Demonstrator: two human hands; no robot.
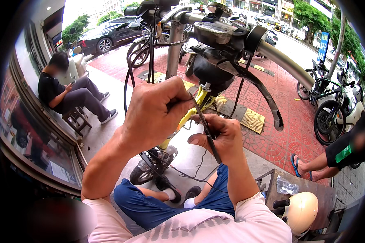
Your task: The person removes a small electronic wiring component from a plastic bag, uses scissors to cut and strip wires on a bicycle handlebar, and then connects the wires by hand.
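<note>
A thin dark rod with a thicker black lower end runs slantwise between my hands; I cannot tell whether it is a slim tool or a cable end. My left hand is closed in a pinch at its upper end. Lower down, the fingers and thumb of my right hand close around its middle. Just beyond my hands stands a yellow-framed bike, its handlebar a bare metal tube on the right. A black brake lever curves down from the bar, above and right of my right hand.
Loose black cables hang from the handlebar. On the right, a worn bench carries a cream helmet and a clear plastic bag. A person sits on a stool at left; another person is at right. Bikes stand behind.
</note>
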